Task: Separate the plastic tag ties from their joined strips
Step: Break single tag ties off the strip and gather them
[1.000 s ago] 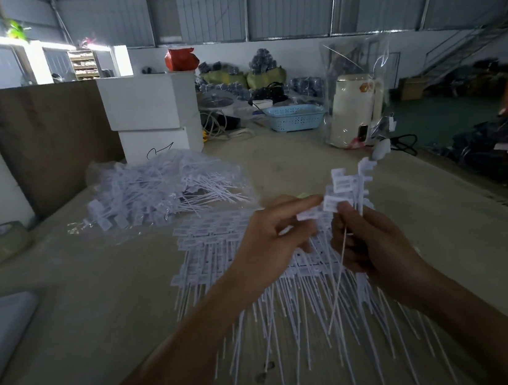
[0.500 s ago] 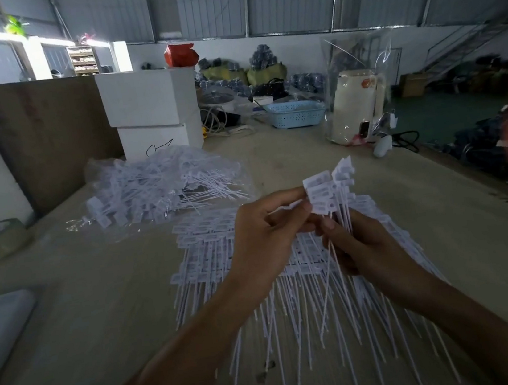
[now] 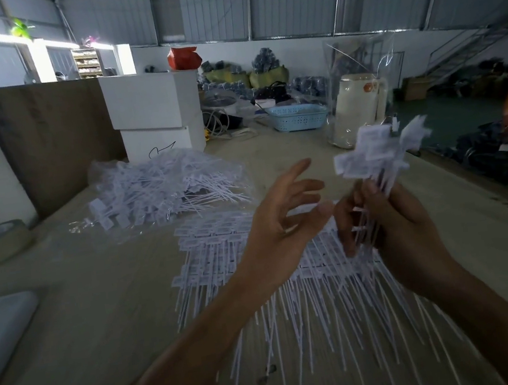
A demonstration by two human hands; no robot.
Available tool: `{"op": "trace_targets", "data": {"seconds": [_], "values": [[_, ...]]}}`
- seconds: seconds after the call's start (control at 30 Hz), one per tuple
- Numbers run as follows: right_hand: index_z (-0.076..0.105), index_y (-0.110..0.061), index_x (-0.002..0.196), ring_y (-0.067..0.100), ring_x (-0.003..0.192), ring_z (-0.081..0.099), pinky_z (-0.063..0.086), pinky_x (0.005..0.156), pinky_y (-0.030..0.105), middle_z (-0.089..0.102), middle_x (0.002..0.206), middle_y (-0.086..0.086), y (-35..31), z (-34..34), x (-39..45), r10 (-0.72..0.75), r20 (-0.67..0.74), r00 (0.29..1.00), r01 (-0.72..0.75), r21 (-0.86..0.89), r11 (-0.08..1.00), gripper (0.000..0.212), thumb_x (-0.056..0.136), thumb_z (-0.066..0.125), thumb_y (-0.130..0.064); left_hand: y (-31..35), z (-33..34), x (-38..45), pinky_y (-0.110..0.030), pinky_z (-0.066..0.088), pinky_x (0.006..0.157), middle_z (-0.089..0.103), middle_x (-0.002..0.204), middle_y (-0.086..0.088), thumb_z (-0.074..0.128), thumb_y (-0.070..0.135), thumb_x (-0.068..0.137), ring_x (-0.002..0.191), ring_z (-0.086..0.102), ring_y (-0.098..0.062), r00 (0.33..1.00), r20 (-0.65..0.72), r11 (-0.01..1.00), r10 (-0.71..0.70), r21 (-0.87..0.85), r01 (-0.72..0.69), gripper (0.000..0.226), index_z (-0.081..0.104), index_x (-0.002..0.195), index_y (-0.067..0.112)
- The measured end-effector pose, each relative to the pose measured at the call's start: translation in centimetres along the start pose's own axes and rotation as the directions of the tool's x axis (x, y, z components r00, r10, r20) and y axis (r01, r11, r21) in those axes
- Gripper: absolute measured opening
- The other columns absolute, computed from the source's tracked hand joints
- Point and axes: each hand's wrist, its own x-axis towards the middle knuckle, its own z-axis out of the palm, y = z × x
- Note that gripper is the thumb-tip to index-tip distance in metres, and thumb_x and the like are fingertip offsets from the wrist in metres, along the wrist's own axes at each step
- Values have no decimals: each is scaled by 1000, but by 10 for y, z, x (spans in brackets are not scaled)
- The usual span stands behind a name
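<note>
Head view: the right hand grips a bunch of separated tag ties upright, heads up — probably to collect them. The left hand hovers beside it, fingers spread, empty. Joined strips lie on the table below.

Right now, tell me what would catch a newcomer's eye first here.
First, the two hands at centre: the right hand grips a bundle of white tag ties held upright, while the left hand is beside it with fingers spread, holding nothing. Under them, rows of joined strips fan across the table. Farther back on the left lies a bagged heap of ties.
</note>
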Motion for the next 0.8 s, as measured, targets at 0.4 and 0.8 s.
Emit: {"op": "trace_targets", "data": {"seconds": [0.4, 0.8], "values": [[51, -24, 97, 1, 57, 47, 39, 57, 17, 53, 66, -11, 3, 41, -2, 106, 288, 952, 40, -460, 887, 25, 108, 33, -10, 14, 5, 12, -38, 59, 82, 69, 113, -6, 89, 35, 66, 100, 68, -23, 992, -123, 977, 16, -211, -42, 86, 41, 138, 30], [60, -10, 99, 26, 48, 50, 43, 47, 29, 57, 60, 4, 12, 60, 7, 240, 258, 936, -169, -268, 948, 27, 107, 39, -24, 15, -23, 30, -25, 47, 45, 67, 78, -14, 68, 5, 89, 54, 62, -23, 894, -425, 970, -144, -241, 42, 8, 72, 89, 12]]}}
